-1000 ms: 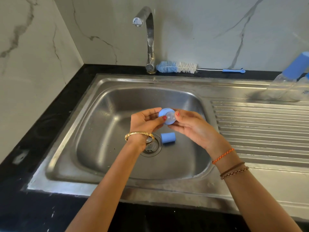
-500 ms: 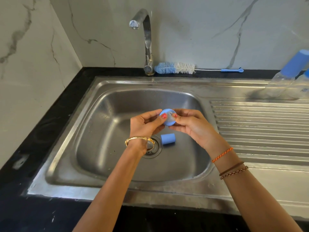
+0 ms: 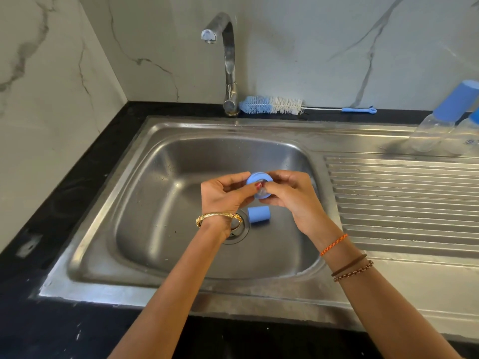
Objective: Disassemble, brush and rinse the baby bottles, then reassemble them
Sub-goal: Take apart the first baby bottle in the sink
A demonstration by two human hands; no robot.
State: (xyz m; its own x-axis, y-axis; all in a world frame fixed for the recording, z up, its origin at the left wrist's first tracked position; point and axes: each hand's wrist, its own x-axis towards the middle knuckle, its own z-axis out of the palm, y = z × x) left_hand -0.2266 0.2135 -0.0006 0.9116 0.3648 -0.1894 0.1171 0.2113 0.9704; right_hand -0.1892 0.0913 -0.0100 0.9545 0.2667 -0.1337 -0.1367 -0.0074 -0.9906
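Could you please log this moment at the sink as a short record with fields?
left hand: grips the blue collar ring
right hand: pinches the clear teat at the ring
blue cap: lying on its side in the sink, beside the drain
bottle brush: on the counter behind the sink, by the tap
capped bottles: on the drainboard, far right
tap water: none visible
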